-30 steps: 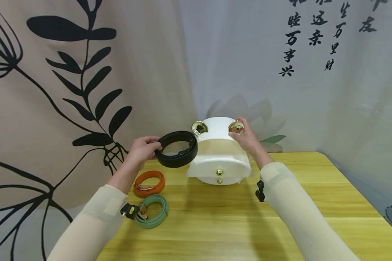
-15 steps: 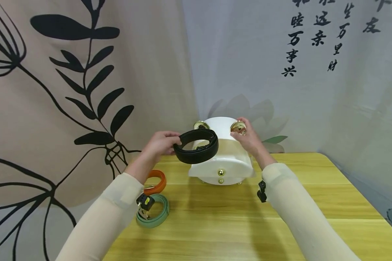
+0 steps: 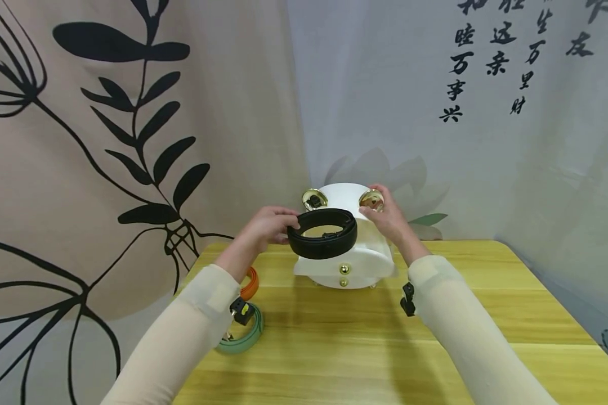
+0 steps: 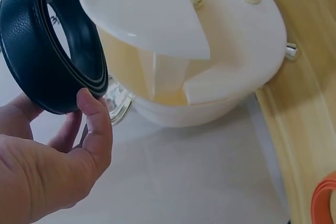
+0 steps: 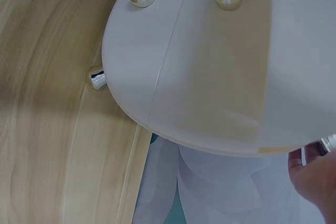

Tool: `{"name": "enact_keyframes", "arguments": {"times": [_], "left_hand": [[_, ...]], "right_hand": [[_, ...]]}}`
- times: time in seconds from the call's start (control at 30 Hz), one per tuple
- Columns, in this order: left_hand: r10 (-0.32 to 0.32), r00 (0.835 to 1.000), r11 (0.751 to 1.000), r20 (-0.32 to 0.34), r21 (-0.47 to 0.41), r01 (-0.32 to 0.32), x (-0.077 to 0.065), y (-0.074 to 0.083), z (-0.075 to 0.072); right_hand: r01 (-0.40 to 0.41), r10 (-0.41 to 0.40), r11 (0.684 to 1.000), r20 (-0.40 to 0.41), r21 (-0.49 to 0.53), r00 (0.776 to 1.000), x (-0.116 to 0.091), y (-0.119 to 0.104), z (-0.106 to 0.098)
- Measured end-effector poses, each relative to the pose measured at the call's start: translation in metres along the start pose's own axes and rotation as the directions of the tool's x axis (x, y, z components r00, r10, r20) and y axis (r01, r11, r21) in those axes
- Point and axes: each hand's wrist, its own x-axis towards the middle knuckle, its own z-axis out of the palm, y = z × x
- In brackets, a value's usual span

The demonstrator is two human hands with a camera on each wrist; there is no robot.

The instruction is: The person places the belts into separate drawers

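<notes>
A coiled black belt is pinched at its left side between the thumb and fingers of my left hand. The coil overlaps the front of a white rounded storage box with two round gold ornaments on top. In the left wrist view, the belt is beside the box's raised white cover, and a cream opening shows below it. My right hand grips the right gold ornament, thumb in front and fingers behind. Only part of the right hand shows in the right wrist view.
On the wooden table lie a coiled orange belt and a coiled green belt, both partly hidden by my left arm. Small gold knobs stick out of the box's front. A printed curtain hangs behind the table.
My left hand has carried the black belt to the right, from beside the box to in front of its opening. The right hand keeps its grip on the gold ornament.
</notes>
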Motion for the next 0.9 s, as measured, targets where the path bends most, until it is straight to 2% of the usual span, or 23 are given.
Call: {"name": "enact_keyframes", "arguments": {"times": [0.37,0.67,0.9], "left_hand": [[-0.047,0.999,0.998,0.025,-0.030,0.048,0.011,-0.003,0.009],[-0.109,0.993,0.993,0.039,-0.051,0.111,0.023,-0.002,0.011],[-0.144,0.987,0.988,0.072,-0.049,0.147,0.027,-0.002,0.012]], "right_hand": [[0.033,-0.033,0.999,-0.016,-0.001,0.999,0.000,0.001,0.002],[0.045,-0.045,0.999,-0.012,-0.028,0.999,0.002,0.003,0.002],[0.039,-0.039,0.999,-0.005,-0.027,0.999,0.002,0.003,0.003]]}}
